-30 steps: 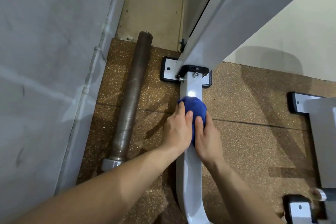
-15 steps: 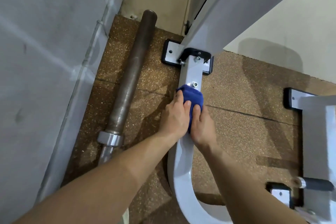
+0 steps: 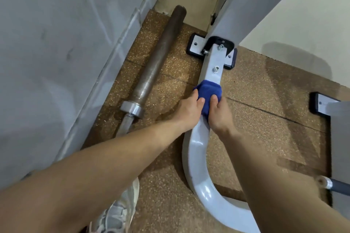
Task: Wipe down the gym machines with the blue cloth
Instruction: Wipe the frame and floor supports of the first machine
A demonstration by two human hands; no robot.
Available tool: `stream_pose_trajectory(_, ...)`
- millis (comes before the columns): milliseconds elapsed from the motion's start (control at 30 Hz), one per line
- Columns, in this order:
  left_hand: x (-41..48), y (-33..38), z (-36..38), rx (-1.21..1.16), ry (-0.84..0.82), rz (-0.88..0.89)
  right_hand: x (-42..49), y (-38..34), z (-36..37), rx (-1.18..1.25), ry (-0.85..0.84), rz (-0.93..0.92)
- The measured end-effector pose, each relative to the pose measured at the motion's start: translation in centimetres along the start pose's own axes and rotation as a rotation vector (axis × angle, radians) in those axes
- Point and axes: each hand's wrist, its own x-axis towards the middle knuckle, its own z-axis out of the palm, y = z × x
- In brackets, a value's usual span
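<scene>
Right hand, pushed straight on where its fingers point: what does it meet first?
Likely the bolt on the bar, just past the cloth that the right hand grips; behind it, the bracket. Depth is uncertain.

Both hands (image 3: 203, 113) around blue cloth (image 3: 208, 91) on frame bar (image 3: 212, 71)

One head view — close above, facing down at the floor (image 3: 255, 85).
</scene>
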Motion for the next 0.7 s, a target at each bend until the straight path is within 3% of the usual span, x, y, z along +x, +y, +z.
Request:
stream_pose_trajectory(200,-12.5,-3.1,2.5,0.071,-0.065,-0.070,-12.4,3.1,-0.6,-0.042,-0.199,-0.081)
stream_pose_trajectory(467,-3.0,0.5,-0.6,0.190,-0.083,-0.017,-2.6,-0.1,0.2,0.089,-0.065,0.032)
stream_pose_trajectory(700,-11.2,-2.0,1.7,0.223,-0.094,-0.086,-11.4,2.7,-1.0,0.012,-0.192,-0.105)
